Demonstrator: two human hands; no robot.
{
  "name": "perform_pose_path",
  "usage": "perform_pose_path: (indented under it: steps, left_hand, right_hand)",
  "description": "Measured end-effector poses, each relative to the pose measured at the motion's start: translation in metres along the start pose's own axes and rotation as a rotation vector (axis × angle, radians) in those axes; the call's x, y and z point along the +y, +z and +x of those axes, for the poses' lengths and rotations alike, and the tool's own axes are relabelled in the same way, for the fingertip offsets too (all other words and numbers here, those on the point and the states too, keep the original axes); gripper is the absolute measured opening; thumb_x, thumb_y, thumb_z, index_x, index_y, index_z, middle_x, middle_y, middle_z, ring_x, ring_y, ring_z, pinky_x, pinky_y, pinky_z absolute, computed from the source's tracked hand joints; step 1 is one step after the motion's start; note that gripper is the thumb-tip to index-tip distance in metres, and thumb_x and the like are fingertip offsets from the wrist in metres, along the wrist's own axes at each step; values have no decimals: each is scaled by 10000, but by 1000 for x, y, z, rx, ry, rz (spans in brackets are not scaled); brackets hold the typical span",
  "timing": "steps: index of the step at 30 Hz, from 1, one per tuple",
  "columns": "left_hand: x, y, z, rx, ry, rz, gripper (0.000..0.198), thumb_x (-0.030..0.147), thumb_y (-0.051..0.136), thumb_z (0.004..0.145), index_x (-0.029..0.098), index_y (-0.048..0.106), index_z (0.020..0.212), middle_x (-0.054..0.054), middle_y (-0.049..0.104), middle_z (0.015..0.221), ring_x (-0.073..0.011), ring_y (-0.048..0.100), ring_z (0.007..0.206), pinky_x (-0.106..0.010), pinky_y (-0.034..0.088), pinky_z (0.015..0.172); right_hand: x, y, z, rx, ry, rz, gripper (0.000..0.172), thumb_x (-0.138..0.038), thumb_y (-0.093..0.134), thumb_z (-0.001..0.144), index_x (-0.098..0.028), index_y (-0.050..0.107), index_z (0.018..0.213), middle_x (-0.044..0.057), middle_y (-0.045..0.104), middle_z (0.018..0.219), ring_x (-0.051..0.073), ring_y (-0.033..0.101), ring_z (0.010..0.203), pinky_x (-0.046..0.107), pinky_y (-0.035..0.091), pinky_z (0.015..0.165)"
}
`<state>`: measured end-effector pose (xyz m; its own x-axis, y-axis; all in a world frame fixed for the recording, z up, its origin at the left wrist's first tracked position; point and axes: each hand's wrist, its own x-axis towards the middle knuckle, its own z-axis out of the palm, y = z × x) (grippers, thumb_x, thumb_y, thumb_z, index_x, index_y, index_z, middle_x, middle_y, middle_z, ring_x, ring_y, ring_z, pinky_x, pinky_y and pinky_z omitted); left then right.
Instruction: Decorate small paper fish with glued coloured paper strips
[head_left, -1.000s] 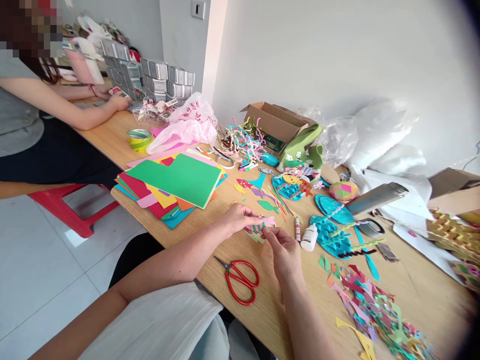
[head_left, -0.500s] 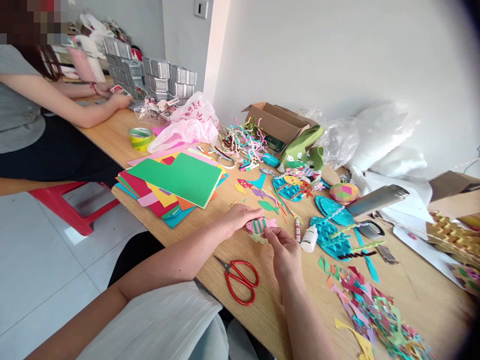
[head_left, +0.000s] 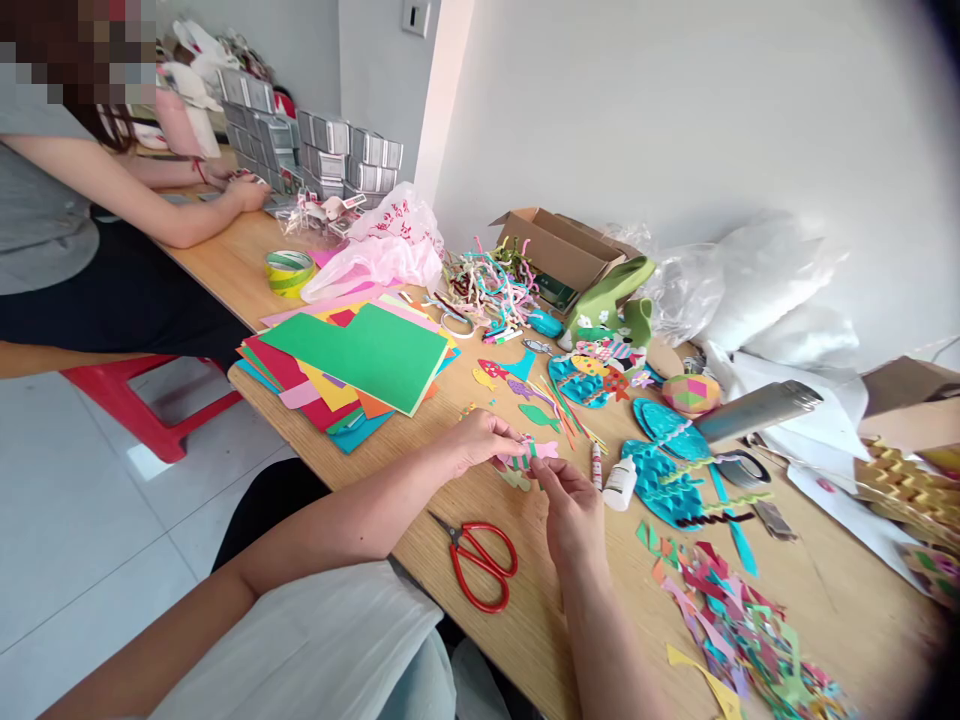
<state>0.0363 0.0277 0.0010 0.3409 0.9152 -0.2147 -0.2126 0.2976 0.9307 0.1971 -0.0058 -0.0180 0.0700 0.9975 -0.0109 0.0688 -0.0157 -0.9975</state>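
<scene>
A pink paper fish with green stripes [head_left: 516, 462] is held just above the table, between my two hands. My left hand [head_left: 474, 445] pinches its upper left side with thumb and fingers. On the lower right, my right hand [head_left: 576, 505] has its thumb and forefinger closed on the fish, hiding part of it. Below the fish is a pale green paper piece [head_left: 516, 481]. Red-handled scissors [head_left: 484, 566] lie nearer my body. A white glue bottle [head_left: 619, 485] and a slim white-and-red tube [head_left: 596, 466] are right of my right hand. A green paper fish [head_left: 540, 416] lies behind.
Coloured paper sheets [head_left: 360, 350] are stacked on the left, near yellow tape [head_left: 289, 273]. Paper scraps [head_left: 750, 625] cover the front right. Blue decorated discs [head_left: 664, 485], a metal flask [head_left: 765, 410] and a cardboard box [head_left: 559, 250] stand farther off. A co-worker [head_left: 97, 200] sits at left.
The view has shifted slightly. My left fingers have moved over the fish's upper edge, and the fish is tilted and more covered. The scissors have stayed in place.
</scene>
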Motion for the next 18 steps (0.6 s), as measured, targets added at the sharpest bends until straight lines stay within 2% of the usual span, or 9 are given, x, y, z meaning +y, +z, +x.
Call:
perform_pose_path:
  steps: [9,18]
  left_hand:
    - [-2,0,1,15,5,38,162,236,736,596,96,706,673,-22,649,597,-93,543,538,-220,439,539]
    - [-3,1,1,22,-6,55,201,280,755,587,106,714,680,-6,624,577,-88,525,528,-225,441,548]
  right_hand:
    - [-2,2,1,4,-29,1,344,-511,741,681,-175,696,733,38,698,743,191,591,729,305,434,691]
    - [-1,3,0,16,-38,7,344,-506,756,659,-175,689,725,39,696,732,196,597,718,315,449,684]
